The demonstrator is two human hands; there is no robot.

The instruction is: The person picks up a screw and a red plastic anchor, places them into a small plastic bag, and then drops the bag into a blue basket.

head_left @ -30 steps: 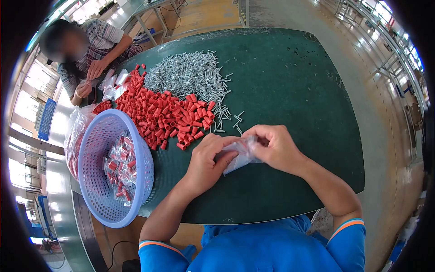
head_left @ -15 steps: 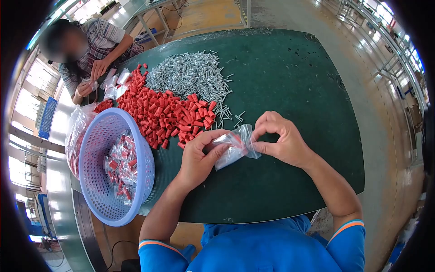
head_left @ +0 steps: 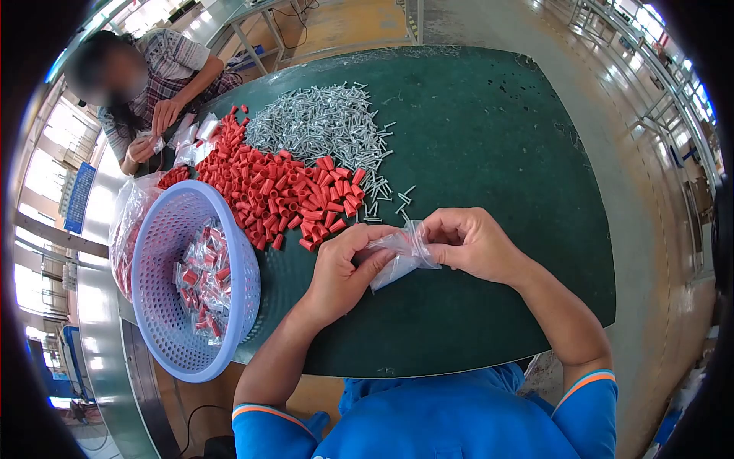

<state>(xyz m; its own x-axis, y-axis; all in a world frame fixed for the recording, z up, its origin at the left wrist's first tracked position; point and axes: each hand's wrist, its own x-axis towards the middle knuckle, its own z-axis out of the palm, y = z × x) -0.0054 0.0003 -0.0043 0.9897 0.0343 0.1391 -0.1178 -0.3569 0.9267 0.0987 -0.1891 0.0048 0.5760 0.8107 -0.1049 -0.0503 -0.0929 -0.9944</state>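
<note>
Between my two hands is a clear plastic bag (head_left: pixel 399 264), held just above the table; a faint reddish tint shows through its upper part. My left hand (head_left: pixel 345 268) pinches the bag's left side between thumb and fingers. At the bag's right end, the thumb and fingers of my right hand (head_left: pixel 468 243) grip the plastic. Just beyond my left hand lies a heap of red cone-shaped plastic caps (head_left: pixel 283 191). A pile of silver screws (head_left: pixel 321 126) spreads behind the caps, with a few loose ones near the bag.
A lilac perforated basket (head_left: pixel 144 283) at the left holds several filled bags (head_left: pixel 205 275). A large clear sack (head_left: pixel 126 222) stands behind it. Across the green table (head_left: pixel 489 115), a co-worker's hands (head_left: pixel 153 130) handle a small bag beside other white packets (head_left: pixel 206 128).
My right hand has come down and closer to the bag, its fingers more closed around the plastic. The bag and my left hand have shifted slightly right.
</note>
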